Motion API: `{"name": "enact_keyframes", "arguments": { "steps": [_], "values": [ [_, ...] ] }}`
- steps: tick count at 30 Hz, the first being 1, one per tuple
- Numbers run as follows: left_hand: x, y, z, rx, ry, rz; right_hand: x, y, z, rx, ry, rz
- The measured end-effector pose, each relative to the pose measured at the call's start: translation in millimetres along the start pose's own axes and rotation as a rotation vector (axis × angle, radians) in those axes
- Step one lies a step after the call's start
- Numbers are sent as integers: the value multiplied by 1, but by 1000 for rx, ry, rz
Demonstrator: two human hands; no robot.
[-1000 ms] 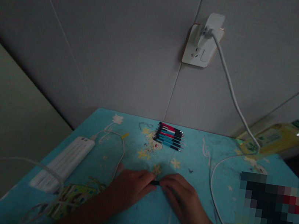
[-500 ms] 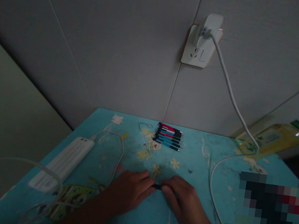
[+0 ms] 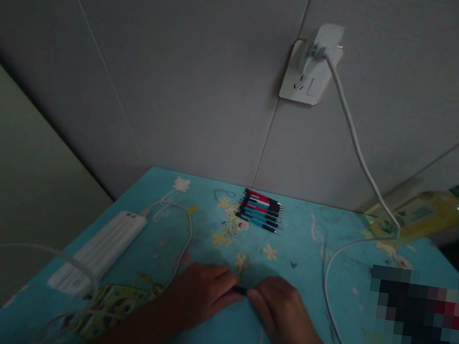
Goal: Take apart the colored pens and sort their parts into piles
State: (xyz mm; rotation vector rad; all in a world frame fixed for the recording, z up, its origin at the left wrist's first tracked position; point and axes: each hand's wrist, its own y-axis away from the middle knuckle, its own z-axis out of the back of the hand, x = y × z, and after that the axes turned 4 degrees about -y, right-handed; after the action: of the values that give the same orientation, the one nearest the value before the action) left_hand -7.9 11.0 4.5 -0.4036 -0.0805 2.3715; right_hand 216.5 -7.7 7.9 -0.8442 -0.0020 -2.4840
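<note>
My left hand [image 3: 209,290] and my right hand [image 3: 280,301] meet low in the middle of the view, just above the blue patterned tablecloth. Both are closed on a slim black pen [image 3: 240,291]. Only a short dark stretch of it shows between the fingertips; both ends are hidden in the hands. Beyond them, near the wall, several click pens [image 3: 261,211] with red, blue, white and black barrels lie side by side in a row, tips to the right.
A white power strip [image 3: 99,250] with a cable lies at left. On the wall, a charger [image 3: 324,43] in a socket trails a white cable [image 3: 357,144] across the table's right side. A bottle of yellow liquid [image 3: 428,214] stands tilted in view at right; a blurred block hides the lower right.
The hands keep their hold on the black pen and have barely shifted. The whole view has moved very slightly.
</note>
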Motion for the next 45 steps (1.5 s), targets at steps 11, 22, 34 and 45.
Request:
{"name": "enact_keyframes", "arguments": {
  "steps": [11,22,34,45],
  "values": [
    [0,0,0,-58,30,-27,1,1,3,-33,-97,28],
    [-2,-1,5,-4,19,-23,4,0,8,-76,-164,102],
    [-2,1,2,9,8,-73,2,1,1,-99,34,83],
    [0,0,3,-43,26,-22,5,-2,8,-113,-123,108]
  ]
}}
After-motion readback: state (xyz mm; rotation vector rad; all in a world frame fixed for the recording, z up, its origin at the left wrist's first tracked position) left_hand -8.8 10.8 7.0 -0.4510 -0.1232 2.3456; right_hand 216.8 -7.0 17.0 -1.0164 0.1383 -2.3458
